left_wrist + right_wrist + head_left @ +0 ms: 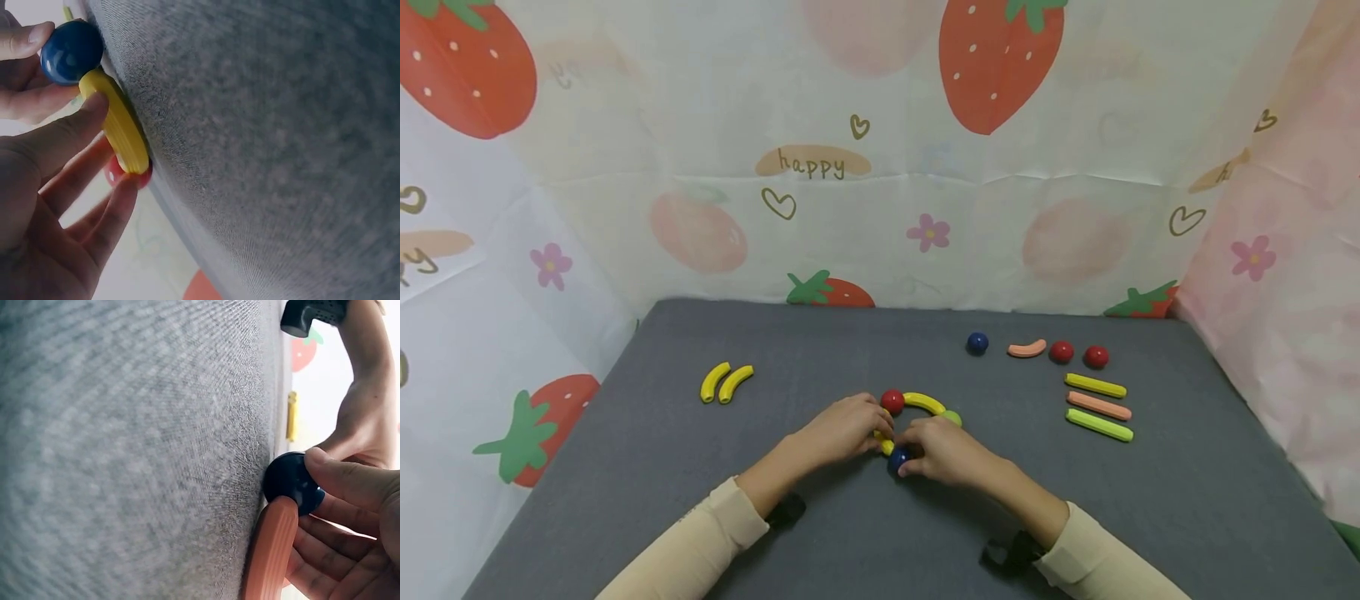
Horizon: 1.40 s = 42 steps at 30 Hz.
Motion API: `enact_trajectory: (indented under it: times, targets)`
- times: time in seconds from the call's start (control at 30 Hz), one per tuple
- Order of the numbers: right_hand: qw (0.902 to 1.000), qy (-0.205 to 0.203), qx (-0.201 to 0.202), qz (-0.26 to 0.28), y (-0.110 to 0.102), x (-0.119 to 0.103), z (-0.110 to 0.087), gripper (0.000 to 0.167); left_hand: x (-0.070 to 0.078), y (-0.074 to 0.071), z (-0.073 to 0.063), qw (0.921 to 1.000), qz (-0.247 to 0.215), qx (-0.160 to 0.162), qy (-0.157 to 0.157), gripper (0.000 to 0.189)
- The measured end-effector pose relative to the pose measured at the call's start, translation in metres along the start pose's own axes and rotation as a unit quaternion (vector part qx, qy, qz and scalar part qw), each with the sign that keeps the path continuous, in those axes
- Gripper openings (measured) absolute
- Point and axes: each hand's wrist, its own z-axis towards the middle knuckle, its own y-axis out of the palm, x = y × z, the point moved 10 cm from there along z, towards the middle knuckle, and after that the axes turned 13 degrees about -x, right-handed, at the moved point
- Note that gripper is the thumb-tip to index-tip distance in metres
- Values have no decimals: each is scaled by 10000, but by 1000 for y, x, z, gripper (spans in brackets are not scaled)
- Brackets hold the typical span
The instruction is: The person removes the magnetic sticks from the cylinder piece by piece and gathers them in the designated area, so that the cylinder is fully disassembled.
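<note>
My left hand (pixel 848 427) pinches a curved yellow stick (pixel 123 128) between thumb and fingers. One end of that stick touches a dark blue ball (pixel 72 51), the other a red ball (pixel 892 402). The blue ball is pinched by the thumb and fingers of my right hand (pixel 951 450). In the right wrist view, a pinkish-orange stick (pixel 272 550) meets this ball beside my fingers. Beyond the hands, another curved yellow stick (pixel 924 403) runs from the red ball to a light green ball (pixel 952 417). These pieces form a ring, partly hidden by my hands.
Two curved yellow sticks (pixel 716 382) lie at the left of the grey table (pixel 625 467). At the back right are a blue ball (pixel 977 343), a curved pink stick (pixel 1027 348) and two red balls (pixel 1062 352). Straight yellow (pixel 1095 385), pink (pixel 1098 406) and green (pixel 1099 425) sticks lie nearer.
</note>
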Motion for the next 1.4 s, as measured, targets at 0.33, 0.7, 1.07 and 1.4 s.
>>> enact_trajectory:
  times: [0.33,0.7,1.07,1.4]
  targets:
    - [9994,-10,-158,293,3,2,1,27,-7,0,-2,9994,-299,-52,-180,13]
    - [9986,172,-336,360,4,6,2,29,-55,0,-13,9421,-2410,610,-2250,20]
    - [9993,112,-254,251,1,4,0,29,-61,14,1,9289,-2378,-71,-2838,34]
    - [9993,111,-277,206,0,4,0,28,-68,11,2,9213,-2391,-77,-3065,25]
